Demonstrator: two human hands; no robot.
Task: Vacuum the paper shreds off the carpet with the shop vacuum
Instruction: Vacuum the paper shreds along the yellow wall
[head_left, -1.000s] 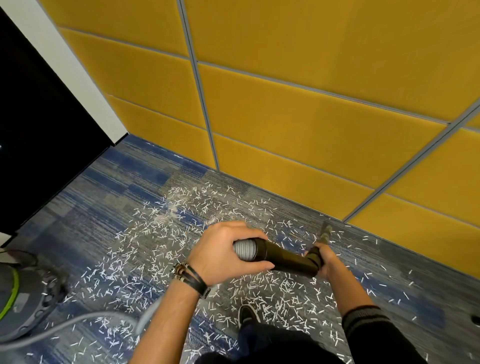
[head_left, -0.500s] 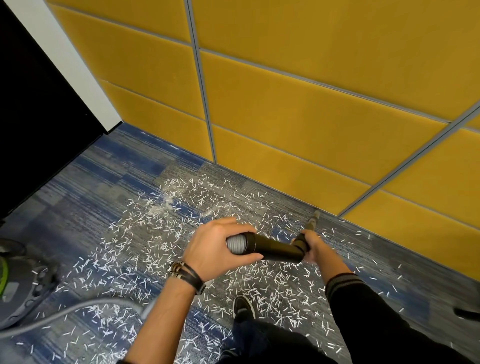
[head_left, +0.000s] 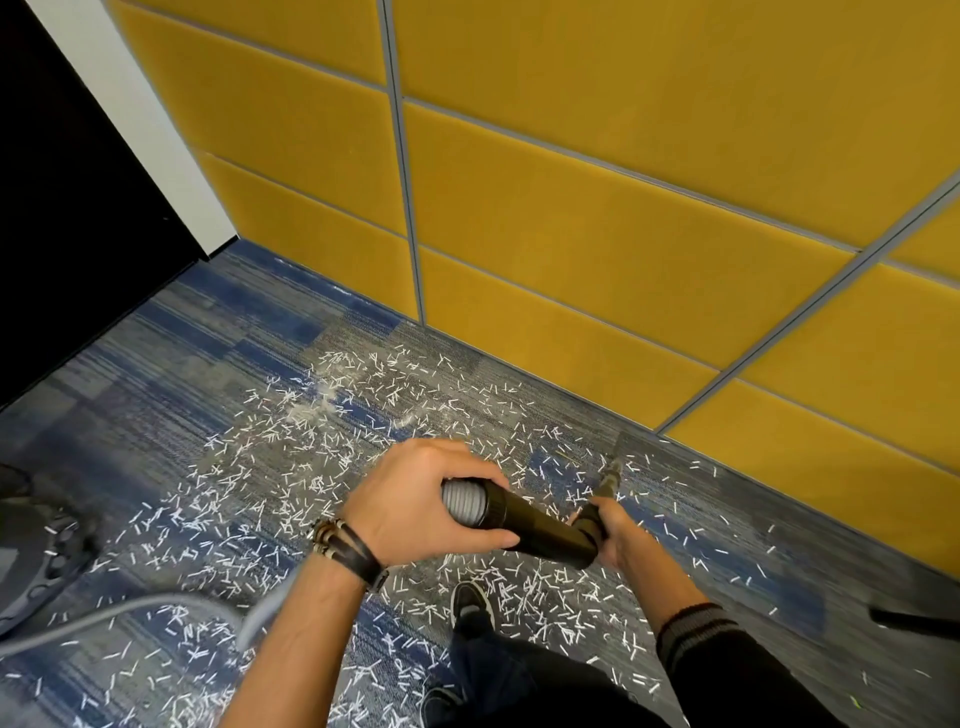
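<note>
left grip (head_left: 415, 506) curled round hose end of wand (head_left: 540, 527) | right grip (head_left: 621, 532) wrapped round its lower end | paper shreds (head_left: 291, 467) strewn on carpet (head_left: 156, 384) beneath, beyond both grips | shop vacuum (head_left: 36, 551) far left of left grip

A single wide-angle view is taken from the head, aimed forward and down at the carpet (head_left: 156, 415), seen near, up to its far edge.

Dark leather bracelets (head_left: 347, 546) circle the left wrist (head_left: 324, 590); the black right sleeve (head_left: 753, 683) has a striped cuff (head_left: 693, 630).
</note>
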